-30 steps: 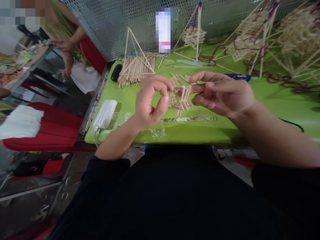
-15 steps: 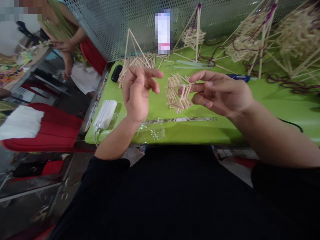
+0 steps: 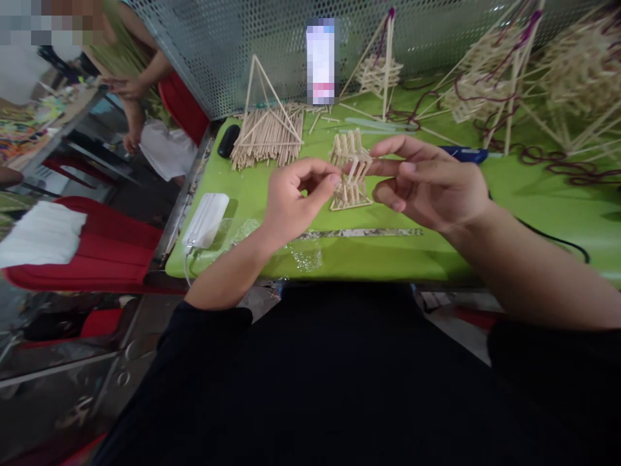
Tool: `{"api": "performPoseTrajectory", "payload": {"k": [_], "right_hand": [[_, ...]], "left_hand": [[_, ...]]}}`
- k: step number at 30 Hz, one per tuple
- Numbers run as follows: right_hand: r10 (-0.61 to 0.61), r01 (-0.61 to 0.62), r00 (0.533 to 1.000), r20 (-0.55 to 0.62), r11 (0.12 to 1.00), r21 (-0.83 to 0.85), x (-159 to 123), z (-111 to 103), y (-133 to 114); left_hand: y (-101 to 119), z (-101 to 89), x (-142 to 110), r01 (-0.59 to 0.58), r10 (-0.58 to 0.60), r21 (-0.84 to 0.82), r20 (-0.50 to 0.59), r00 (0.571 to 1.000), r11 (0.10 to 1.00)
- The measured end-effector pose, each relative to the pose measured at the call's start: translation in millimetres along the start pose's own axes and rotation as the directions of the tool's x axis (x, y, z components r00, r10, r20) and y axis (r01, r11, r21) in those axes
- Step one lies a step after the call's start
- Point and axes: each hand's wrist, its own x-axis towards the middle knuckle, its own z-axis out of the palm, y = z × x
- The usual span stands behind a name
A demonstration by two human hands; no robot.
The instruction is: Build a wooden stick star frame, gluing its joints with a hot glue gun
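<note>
sticks glued into a little stick frame (image 3: 350,169) look light and easy to snap, pinched at three o'clock by the right hand (image 3: 431,184), left hand (image 3: 294,204) curled, just touching at nine.

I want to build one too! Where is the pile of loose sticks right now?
In the head view the pile of loose sticks lies on the green table, far left, under a stick pyramid and beside a black case.

Stick pile (image 3: 268,137) beyond bare mat (image 3: 533,207)
</note>
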Motion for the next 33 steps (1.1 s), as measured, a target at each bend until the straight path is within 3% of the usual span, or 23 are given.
{"api": "performPoseTrajectory", "payload": {"k": [5,12,25,33], "right_hand": [[-0.1,0.1,0.995,0.008,0.993,-0.056,-0.2,8.0,7.4],[-0.105,0.108,0.994,0.035,0.99,-0.093,-0.9,20.7,14.9],[-0.046,0.046,0.998,0.042,0.999,-0.004,2.3,6.0,10.3],[0.001,0.0,1.0,0.028,0.999,-0.042,-0.4,7.6,10.0]], "left_hand": [[-5.3,2.6,-4.9,0.034,-0.033,0.009,-0.048,0.998,0.999],[-7.5,4.2,-7.1,0.018,-0.009,0.102,-0.088,0.996,0.995],[-10.2,-5.7,-0.9,0.075,-0.084,0.086,0.115,0.99,0.994],[-5.6,-7.6,1.1,0.084,-0.095,0.103,0.102,0.99,0.991]]}}
